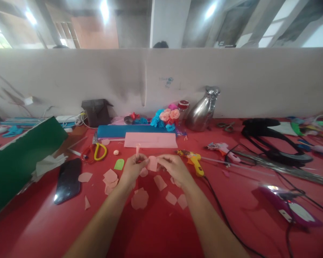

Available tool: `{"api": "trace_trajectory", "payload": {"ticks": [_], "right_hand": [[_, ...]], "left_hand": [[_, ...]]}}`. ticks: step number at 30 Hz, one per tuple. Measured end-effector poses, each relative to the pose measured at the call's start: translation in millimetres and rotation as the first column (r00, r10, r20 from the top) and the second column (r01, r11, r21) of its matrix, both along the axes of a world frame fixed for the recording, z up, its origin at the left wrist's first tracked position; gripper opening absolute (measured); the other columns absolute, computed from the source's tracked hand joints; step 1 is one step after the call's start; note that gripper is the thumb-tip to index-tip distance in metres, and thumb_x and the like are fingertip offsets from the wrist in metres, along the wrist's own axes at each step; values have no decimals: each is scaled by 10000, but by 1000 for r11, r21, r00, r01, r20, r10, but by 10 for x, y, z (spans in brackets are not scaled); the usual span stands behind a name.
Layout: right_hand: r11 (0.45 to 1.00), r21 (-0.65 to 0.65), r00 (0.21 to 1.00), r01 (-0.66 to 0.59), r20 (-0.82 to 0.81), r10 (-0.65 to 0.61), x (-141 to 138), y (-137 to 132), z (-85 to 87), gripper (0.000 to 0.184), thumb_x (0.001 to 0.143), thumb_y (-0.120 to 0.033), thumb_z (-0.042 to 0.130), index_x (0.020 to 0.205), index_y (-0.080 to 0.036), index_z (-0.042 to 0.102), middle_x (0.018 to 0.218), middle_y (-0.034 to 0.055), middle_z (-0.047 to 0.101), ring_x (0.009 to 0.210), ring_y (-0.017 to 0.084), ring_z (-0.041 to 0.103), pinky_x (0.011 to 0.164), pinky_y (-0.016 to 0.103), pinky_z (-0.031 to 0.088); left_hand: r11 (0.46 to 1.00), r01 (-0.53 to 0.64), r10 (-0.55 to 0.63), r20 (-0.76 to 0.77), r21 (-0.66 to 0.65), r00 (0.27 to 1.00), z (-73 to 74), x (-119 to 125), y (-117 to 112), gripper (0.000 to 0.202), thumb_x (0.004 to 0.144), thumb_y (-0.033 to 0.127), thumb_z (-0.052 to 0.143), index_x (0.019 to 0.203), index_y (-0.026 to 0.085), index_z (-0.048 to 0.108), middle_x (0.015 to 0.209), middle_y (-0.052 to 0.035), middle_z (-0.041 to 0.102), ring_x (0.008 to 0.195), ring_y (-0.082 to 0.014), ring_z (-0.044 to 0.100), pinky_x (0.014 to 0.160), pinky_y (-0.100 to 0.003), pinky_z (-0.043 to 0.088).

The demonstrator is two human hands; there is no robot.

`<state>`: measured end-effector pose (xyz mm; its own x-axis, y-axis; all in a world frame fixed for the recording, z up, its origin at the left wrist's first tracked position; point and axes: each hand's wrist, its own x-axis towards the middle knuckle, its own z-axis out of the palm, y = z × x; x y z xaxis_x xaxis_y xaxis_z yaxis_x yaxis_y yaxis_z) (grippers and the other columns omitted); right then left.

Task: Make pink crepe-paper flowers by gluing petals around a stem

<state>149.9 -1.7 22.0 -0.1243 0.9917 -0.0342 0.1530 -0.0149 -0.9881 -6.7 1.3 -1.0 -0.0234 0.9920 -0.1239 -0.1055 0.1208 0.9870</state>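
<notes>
My left hand (133,169) and my right hand (173,167) meet above the red table (156,229), both pinched on a small pink paper petal (152,163). A thin rolled pink paper stem (137,147) sticks up from my left fingers. Loose pink paper pieces (140,199) lie scattered under and around the hands. A folded pink paper sheet (150,140) lies just beyond the hands, with a blue sheet (115,130) behind it.
Yellow-handled scissors (98,151), a black phone (68,180) and a green board (18,157) lie to the left. A yellow glue gun (195,162) with its cord, wires, a purple tool (290,208) and black straps (271,138) lie to the right. Paper flowers (165,117) and a metal jug (201,113) stand by the partition.
</notes>
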Motion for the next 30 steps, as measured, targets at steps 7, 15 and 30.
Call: {"api": "trace_trajectory", "payload": {"ticks": [7, 15, 30], "right_hand": [[999, -32, 999, -38, 4, 38, 3, -24, 43, 183, 738, -339, 621, 756, -178, 705, 590, 0, 625, 551, 133, 553, 561, 260, 416], [998, -35, 998, -59, -32, 58, 11, -3, -1, 217, 655, -384, 719, 678, -172, 680, 580, -4, 618, 577, 129, 540, 614, 271, 415], [985, -127, 984, -113, -149, 94, 15, 6, -9, 164, 707, -307, 615, 729, -154, 670, 556, 2, 622, 535, 117, 553, 561, 255, 364]], "left_hand": [[997, 37, -36, -11, 62, 999, 49, 9, -26, 223, 643, 345, 703, 736, 164, 613, 700, 3, 565, 561, -80, 466, 511, -208, 339], [993, 107, -106, -10, 44, 994, 93, 11, -45, 209, 641, 316, 716, 737, 135, 673, 692, -40, 628, 617, -112, 520, 553, -217, 376], [996, 90, -89, 69, -9, 994, 74, -11, -28, 275, 620, 372, 719, 748, 130, 697, 494, 34, 492, 397, -36, 317, 413, -201, 232]]}}
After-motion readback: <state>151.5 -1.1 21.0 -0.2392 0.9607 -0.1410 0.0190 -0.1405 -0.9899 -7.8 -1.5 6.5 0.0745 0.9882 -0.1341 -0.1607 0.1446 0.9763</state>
